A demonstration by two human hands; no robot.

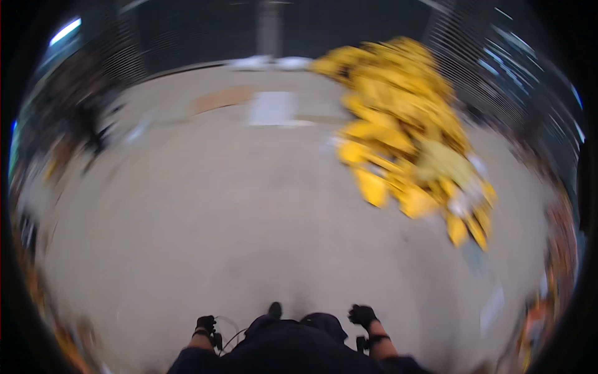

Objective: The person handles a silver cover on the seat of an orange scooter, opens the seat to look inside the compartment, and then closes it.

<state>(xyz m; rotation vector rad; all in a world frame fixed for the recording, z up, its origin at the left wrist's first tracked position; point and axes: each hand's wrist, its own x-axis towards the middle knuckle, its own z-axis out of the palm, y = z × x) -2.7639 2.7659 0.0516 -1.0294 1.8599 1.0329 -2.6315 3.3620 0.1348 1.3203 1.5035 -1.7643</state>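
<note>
My left hand (pixel 205 323), in a black glove, hangs low beside my body. Its fingers are small and blurred, and whether they are closed cannot be told; no held object shows. My right hand (pixel 362 316), also black-gloved, is out on the other side with its fingers partly apart and nothing visible in them. Both wrists carry dark strapped devices, and a thin cable (pixel 232 340) loops beside the left one. Neither hand touches anything around it. The grey floor (pixel 249 206) spreads ahead, and a dark shoe (pixel 275 310) shows below me.
A big heap of yellow pieces (pixel 398 106), possibly bags, lies ahead to the right, with pale wrapping (pixel 461 202) at its near end. A white sheet (pixel 272 108) and a brown flat piece (pixel 223 98) lie ahead. Blurred clutter (pixel 78 118) stands at left.
</note>
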